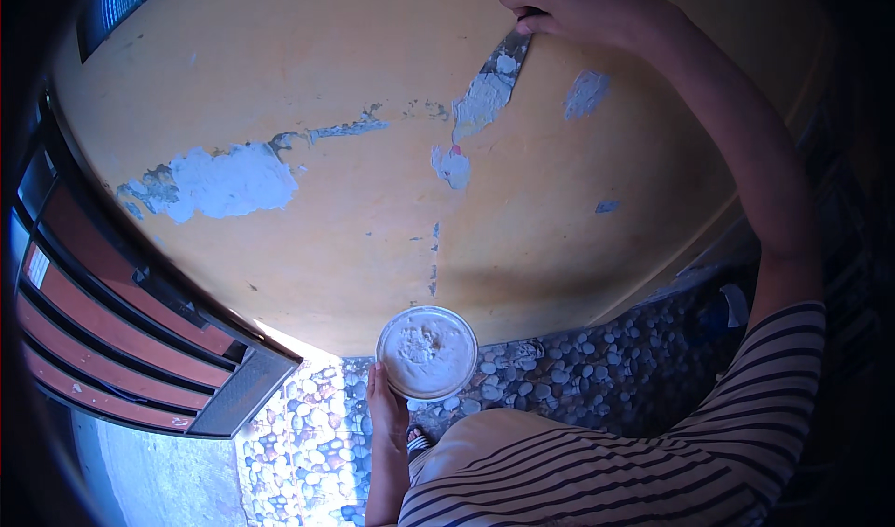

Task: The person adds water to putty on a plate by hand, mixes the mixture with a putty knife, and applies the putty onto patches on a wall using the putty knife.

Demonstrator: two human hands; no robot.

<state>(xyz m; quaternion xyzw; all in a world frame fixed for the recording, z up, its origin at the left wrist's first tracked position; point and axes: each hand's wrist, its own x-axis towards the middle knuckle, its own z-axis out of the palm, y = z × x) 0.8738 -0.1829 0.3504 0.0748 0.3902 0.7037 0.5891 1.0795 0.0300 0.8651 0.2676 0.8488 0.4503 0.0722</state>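
Note:
My right hand is up at the wall, fingers closed around the handle end of a putty knife. The knife's dark blade slants down and left against the yellow wall, with white putty around its lower part. Where blade ends and wall patch begins is hard to tell. Lower down, my left hand grips a round tub by its side. White putty with a rough, scooped surface lies inside it. A small white patch shows just below the knife.
A large white patch covers the wall at left, with bare grey spots and a crack beside it. Smaller patches lie at right. A reddish-brown slatted gate or door stands at lower left. Pebble-patterned flooring runs along the wall's foot.

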